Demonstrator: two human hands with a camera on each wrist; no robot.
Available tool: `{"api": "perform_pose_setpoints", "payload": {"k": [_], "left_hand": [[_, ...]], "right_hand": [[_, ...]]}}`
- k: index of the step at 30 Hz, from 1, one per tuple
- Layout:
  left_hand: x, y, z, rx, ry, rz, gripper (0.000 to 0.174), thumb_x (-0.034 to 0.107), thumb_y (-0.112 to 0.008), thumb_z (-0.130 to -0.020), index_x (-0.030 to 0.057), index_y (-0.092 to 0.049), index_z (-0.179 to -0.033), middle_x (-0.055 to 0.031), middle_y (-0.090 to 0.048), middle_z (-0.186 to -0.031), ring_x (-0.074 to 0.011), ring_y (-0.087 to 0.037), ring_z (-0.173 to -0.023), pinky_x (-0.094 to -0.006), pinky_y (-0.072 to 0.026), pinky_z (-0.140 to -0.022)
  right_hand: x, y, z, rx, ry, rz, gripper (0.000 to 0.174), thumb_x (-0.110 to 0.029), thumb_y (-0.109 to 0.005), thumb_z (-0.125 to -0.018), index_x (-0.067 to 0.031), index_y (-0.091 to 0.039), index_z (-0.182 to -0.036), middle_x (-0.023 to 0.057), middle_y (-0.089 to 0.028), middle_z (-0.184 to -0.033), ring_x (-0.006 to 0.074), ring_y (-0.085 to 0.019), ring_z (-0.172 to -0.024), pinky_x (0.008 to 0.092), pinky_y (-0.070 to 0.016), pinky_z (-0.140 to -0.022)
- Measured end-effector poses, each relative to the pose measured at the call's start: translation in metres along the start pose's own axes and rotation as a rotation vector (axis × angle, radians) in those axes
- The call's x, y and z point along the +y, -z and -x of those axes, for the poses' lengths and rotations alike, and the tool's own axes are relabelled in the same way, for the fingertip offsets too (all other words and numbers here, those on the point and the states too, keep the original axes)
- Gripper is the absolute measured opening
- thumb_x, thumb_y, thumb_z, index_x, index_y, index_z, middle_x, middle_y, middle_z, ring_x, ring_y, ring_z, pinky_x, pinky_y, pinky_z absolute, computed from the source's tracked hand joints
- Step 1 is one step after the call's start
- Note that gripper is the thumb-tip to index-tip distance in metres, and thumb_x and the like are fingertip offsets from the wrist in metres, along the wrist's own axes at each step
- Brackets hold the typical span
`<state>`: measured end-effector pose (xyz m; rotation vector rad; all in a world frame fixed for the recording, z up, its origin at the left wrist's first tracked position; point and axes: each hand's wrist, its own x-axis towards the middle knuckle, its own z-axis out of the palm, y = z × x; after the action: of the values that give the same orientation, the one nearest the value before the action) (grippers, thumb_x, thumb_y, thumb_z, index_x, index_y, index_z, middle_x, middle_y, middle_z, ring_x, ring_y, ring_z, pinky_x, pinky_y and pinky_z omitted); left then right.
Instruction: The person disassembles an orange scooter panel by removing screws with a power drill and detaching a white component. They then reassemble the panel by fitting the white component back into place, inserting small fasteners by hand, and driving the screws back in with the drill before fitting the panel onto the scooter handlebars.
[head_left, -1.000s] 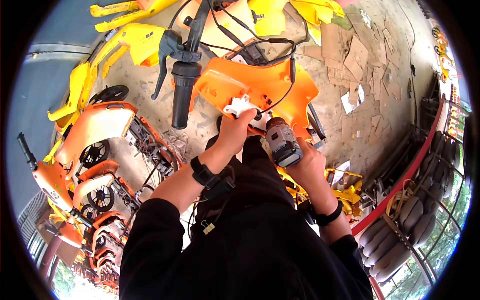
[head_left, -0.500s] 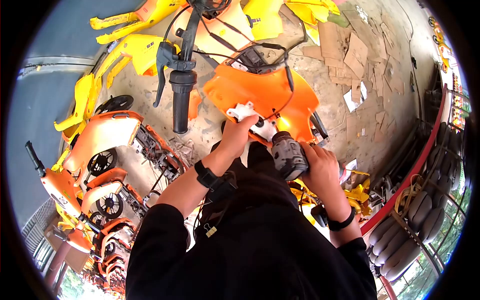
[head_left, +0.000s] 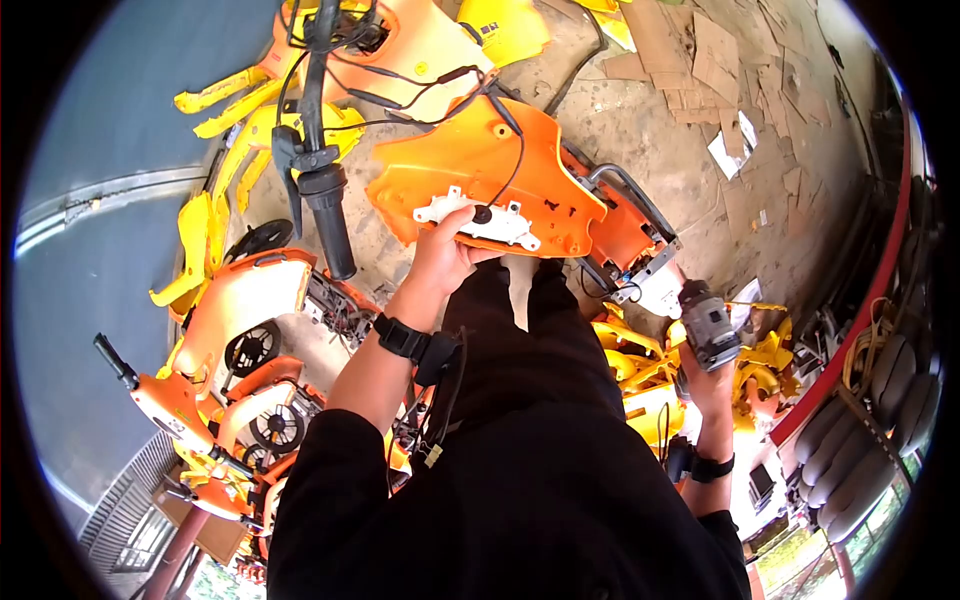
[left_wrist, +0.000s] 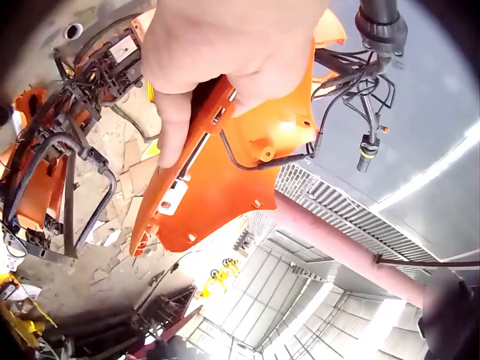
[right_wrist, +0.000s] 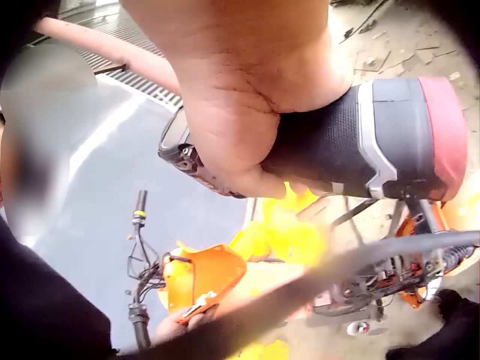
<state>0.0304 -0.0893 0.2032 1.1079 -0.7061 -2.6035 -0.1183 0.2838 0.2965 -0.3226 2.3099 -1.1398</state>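
Note:
An orange plastic panel [head_left: 480, 150] tilts in front of the person, its inner side facing up in the head view. Along its near edge lies a white bracket-like part [head_left: 505, 228] with a dark cable running up from it. My left hand [head_left: 438, 255] grips that edge, thumb over the white part; in the left wrist view its fingers [left_wrist: 174, 127] wrap the panel's rim. Off to the right, apart from the panel, my right hand [head_left: 708, 380] holds a grey cordless drill [head_left: 710, 325] by its handle. The right wrist view shows the drill's red-ended base [right_wrist: 446, 139] close up.
A handlebar with a black grip [head_left: 330, 225] and loose cables stands ahead on the left. An orange scooter frame [head_left: 630, 235] is beyond the panel. Yellow body panels [head_left: 190, 250] lie left, with cardboard [head_left: 715, 60] on the floor and dark padded seats [head_left: 860, 440] at right.
The drill in my right hand has moved away from the white part, out to the right. My left hand keeps its grip on the panel, and the head view has turned.

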Motion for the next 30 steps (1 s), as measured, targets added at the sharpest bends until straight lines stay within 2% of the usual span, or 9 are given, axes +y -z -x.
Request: {"api": "perform_pose_setpoints", "payload": {"k": [4, 7, 9, 13, 20, 24, 25, 27, 30], "left_hand": [[0.001, -0.003, -0.004, -0.021, 0.067, 0.062, 0.032, 0.016, -0.053, -0.094, -0.0037, -0.054, -0.119, -0.0198, -0.064, -0.114, -0.0361, -0.065, -0.102, -0.0504, -0.0605, -0.08], [0.004, -0.01, -0.001, -0.045, 0.07, 0.094, 0.029, 0.015, -0.053, -0.094, -0.0046, -0.054, -0.115, -0.0204, -0.064, -0.111, -0.0374, -0.066, -0.099, -0.0504, -0.0606, -0.08], [0.006, -0.017, 0.001, -0.049, 0.088, 0.108, 0.029, 0.015, -0.051, -0.095, -0.0054, -0.054, -0.115, -0.0209, -0.063, -0.113, -0.0371, -0.065, -0.101, -0.0504, -0.0605, -0.08], [0.01, -0.035, 0.007, -0.021, 0.113, 0.112, 0.032, 0.016, -0.049, -0.096, -0.0065, -0.053, -0.118, -0.0235, -0.06, -0.121, -0.0387, -0.063, -0.106, -0.0513, -0.0594, -0.083], [0.01, -0.062, 0.017, -0.051, 0.104, 0.126, 0.034, 0.015, -0.049, -0.096, -0.007, -0.05, -0.122, -0.0222, -0.059, -0.121, -0.0427, -0.058, -0.113, -0.0581, -0.0531, -0.092], [-0.002, -0.055, 0.011, 0.136, 0.031, 0.06, 0.025, 0.013, -0.054, -0.094, 0.0029, -0.057, -0.116, -0.015, -0.061, -0.118, -0.0406, -0.051, -0.121, -0.064, -0.0402, -0.1], [-0.002, -0.06, 0.012, 0.013, 0.024, 0.019, 0.023, 0.014, -0.054, -0.094, 0.0033, -0.058, -0.114, -0.0171, -0.057, -0.126, -0.0437, -0.046, -0.126, -0.0664, -0.0353, -0.103], [0.002, -0.053, 0.014, 0.028, 0.077, -0.022, 0.024, 0.014, -0.052, -0.095, 0.0023, -0.058, -0.115, -0.0208, -0.051, -0.135, -0.0489, -0.037, -0.132, -0.0677, -0.0269, -0.108], [0.002, -0.045, 0.015, 0.066, -0.035, -0.142, 0.026, 0.015, -0.048, -0.099, 0.002, -0.054, -0.12, -0.0196, -0.055, -0.129, -0.0426, -0.043, -0.129, -0.0627, -0.035, -0.105]], "right_hand": [[0.074, 0.018, 0.011, 0.172, -0.154, -0.197, 0.041, 0.001, -0.062, -0.078, -0.001, -0.055, -0.118, 0.0047, -0.061, -0.097, 0.0151, -0.057, -0.083, 0.0285, -0.0479, -0.077], [0.138, 0.02, 0.014, 0.32, -0.303, 0.138, 0.031, -0.009, -0.063, -0.081, 0.0005, -0.06, -0.11, 0.0076, -0.065, -0.095, 0.0178, -0.061, -0.086, 0.0325, -0.0487, -0.078], [0.231, 0.026, 0.016, 0.265, -0.301, 0.188, 0.03, -0.018, -0.064, -0.08, 0.001, -0.064, -0.104, 0.0169, -0.07, -0.091, 0.0283, -0.068, -0.087, 0.0389, -0.0505, -0.079], [0.297, 0.017, 0.011, 0.186, -0.447, 0.416, 0.041, -0.024, -0.065, -0.075, -0.0017, -0.063, -0.109, 0.0236, -0.068, -0.095, 0.0426, -0.064, -0.093, 0.0464, -0.05, -0.08], [0.336, -0.002, -0.028, -0.032, -0.542, 0.573, 0.078, -0.016, -0.059, -0.072, -0.001, -0.032, -0.144, 0.0296, -0.052, -0.129, 0.0449, -0.05, -0.118, 0.0479, -0.0407, -0.1], [0.366, -0.017, -0.052, 0.02, -0.47, 0.557, 0.063, -0.007, -0.057, -0.072, -0.0013, -0.043, -0.132, 0.0265, -0.055, -0.123, 0.0436, -0.051, -0.116, 0.0477, -0.0412, -0.1], [0.378, -0.02, -0.055, 0.052, -0.47, 0.608, 0.057, -0.005, -0.057, -0.072, -0.001, -0.045, -0.128, 0.0259, -0.056, -0.12, 0.043, -0.052, -0.115, 0.048, -0.0419, -0.099], [0.356, -0.022, -0.069, -0.025, -0.71, 0.681, 0.052, -0.004, -0.059, -0.076, -0.0007, -0.045, -0.126, 0.0247, -0.056, -0.117, 0.0418, -0.054, -0.112, 0.0472, -0.0443, -0.096], [0.349, -0.036, -0.084, -0.043, -0.76, 0.694, 0.068, -0.009, -0.064, -0.077, -0.0074, -0.034, -0.138, 0.0235, -0.05, -0.126, 0.036, -0.049, -0.122, 0.046, -0.0409, -0.099]]}}
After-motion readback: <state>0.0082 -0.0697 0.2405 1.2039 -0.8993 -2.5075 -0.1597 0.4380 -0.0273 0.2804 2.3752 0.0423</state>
